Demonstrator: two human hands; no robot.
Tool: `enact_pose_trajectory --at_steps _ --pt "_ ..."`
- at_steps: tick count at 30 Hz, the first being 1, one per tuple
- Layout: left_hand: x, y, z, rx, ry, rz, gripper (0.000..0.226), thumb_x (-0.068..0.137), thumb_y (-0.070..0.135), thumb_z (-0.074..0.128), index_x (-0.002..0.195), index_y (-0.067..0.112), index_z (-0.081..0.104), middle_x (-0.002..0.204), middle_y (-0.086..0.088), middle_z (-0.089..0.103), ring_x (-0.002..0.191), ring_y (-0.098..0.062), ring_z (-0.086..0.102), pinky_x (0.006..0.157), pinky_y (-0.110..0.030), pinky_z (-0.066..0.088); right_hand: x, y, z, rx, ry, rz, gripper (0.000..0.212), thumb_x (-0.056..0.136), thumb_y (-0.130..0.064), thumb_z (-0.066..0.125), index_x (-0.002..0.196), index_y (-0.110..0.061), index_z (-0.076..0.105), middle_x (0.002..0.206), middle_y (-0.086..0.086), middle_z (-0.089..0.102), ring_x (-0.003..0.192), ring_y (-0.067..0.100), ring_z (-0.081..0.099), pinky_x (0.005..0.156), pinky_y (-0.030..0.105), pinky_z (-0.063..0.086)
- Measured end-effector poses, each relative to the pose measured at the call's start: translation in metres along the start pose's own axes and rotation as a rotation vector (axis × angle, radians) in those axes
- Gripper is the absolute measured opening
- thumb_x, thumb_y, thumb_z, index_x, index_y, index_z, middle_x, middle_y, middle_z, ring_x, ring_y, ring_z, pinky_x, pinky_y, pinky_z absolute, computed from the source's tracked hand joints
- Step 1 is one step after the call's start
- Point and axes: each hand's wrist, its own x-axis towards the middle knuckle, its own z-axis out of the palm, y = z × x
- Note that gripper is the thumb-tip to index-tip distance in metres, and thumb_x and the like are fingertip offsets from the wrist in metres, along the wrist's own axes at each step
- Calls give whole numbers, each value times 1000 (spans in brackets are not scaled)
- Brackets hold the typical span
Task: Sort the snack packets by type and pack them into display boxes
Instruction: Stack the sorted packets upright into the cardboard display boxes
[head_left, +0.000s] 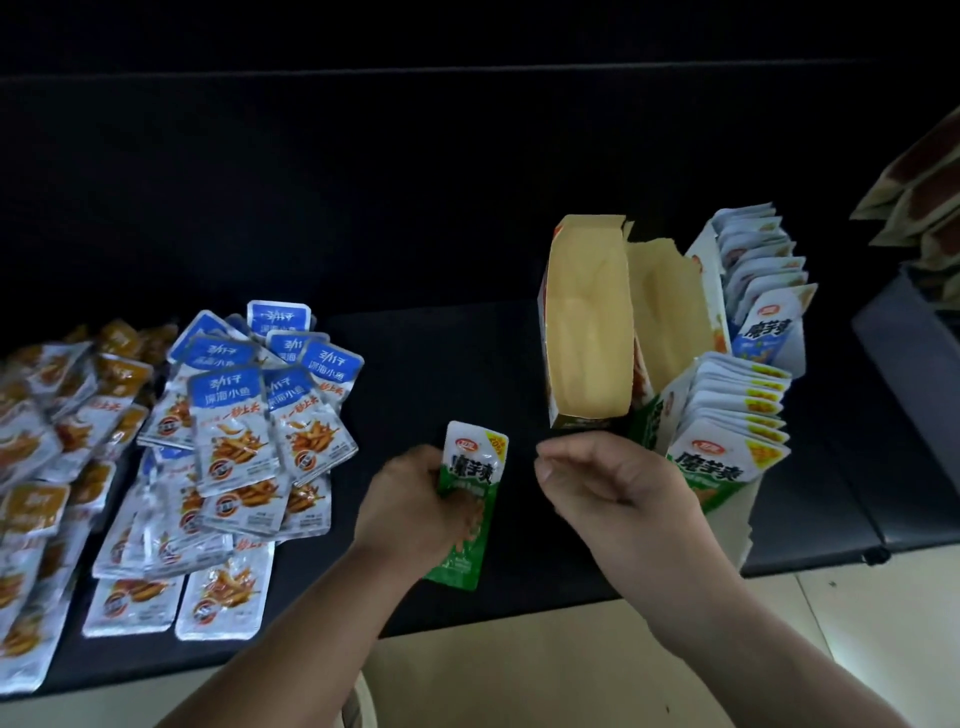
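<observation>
Centrally, left hand (415, 501) gripping green-and-white foil snack packet (474, 470), right hand (610, 486) hovering just beside it, fingers curled, holding nothing, near open yellow-lined cardboard display box (587, 322).

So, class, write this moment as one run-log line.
left grip: holds green packet | right grip: curled, nothing seen in it | empty box: open | green-packet box: stocked
</observation>
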Motion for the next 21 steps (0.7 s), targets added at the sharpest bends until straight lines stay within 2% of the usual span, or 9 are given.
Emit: enact_pose_trajectory --at_steps 2,4,6,9,10,12,15,18,21 --pt "-11 8 -10 -74 4 49 5 91 28 75 89 31 71 79 12 75 71 -4 73 73 -42 64 -1 -5 -5 -51 39 -35 31 88 -25 79 116 -36 71 104 -15 75 91 2 71 87 30 59" --pt "-27 27 -27 -237 -32 158 8 94 26 75 86 26 73 83 7 77 79 -11 74 79 -43 62 -3 -12 -14 -70 96 -60 51 84 -30 82 129 -40 61 113 -19 70 85 10 72 84 34 60" --pt "-47 53 -43 -413 -154 264 5 93 27 75 89 24 76 90 3 79 89 -19 75 83 -39 60 -4 -26 -26 -74 101 -83 57 80 -33 85 130 -42 58 109 -17 72 75 20 71 71 33 59" --pt "-67 90 -39 -563 -303 364 10 88 29 75 97 27 79 97 -4 79 96 -26 75 87 -38 62 -6 -40 -51 46 1 -144 20 86 -22 81 105 -29 76 80 -6 77 55 9 62 52 19 47" --pt "-68 97 -30 -592 -300 374 9 89 25 76 97 26 79 96 -5 79 94 -27 75 85 -39 62 -6 -41 -58 84 5 -158 10 88 -17 79 96 -24 79 70 -6 74 51 4 59 50 16 45" --pt "-65 104 -6 -580 -219 379 14 90 18 78 98 29 77 92 -4 76 83 -23 72 77 -36 61 -5 -37 -76 82 101 -177 6 90 -13 77 84 -17 77 58 -8 68 48 2 58 49 15 44" --pt "-62 104 20 -449 -119 311 28 87 22 81 106 40 72 97 5 68 70 -3 59 69 -15 51 -5 -30 -107 106 283 -188 7 91 -12 76 84 -11 73 60 -7 69 49 3 58 49 18 45" --pt "-65 98 34 -304 -209 227 35 89 32 79 119 42 64 109 16 64 85 5 62 67 -4 47 -6 -22 -127 55 312 -179 5 91 -10 76 89 -14 74 69 -8 75 53 0 60 53 14 44" --pt "-63 96 44 -290 -257 179 36 89 32 80 120 41 66 111 19 67 88 10 64 64 -2 45 -8 -4 -127 -8 281 -136 9 89 -13 78 89 -22 76 81 -4 79 68 7 70 65 27 53"
